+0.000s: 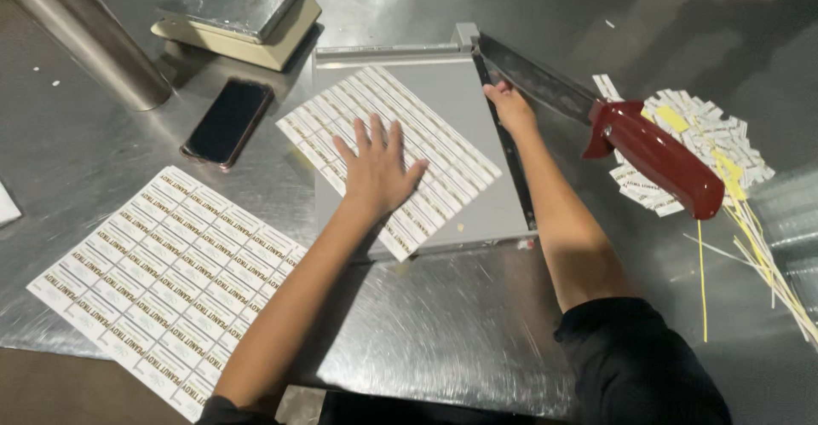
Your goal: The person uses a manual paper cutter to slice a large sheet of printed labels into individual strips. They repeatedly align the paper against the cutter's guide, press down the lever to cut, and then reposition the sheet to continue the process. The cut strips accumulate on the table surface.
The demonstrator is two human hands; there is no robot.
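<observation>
Left hand (377, 169) flat on label sheet (388, 156); right hand (509, 105) at cutter blade (532, 77).

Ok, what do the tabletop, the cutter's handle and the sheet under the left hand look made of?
Grey reflective tabletop: likely brushed stainless steel, with streaky glare. Dark red cutter handle: glossy, probably moulded plastic or lacquered wood. White printed label sheet: thin matte paper, pressed flat by the left hand.

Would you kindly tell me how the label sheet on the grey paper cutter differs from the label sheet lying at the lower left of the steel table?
The white label sheet on the grey paper cutter lies under the flat left hand; the white label sheet at the lower left is untouched. The first rests on the cutter's board by the raised blade; the second lies on the bare steel table. Both are tilted and carry rows of small printed labels.
</observation>
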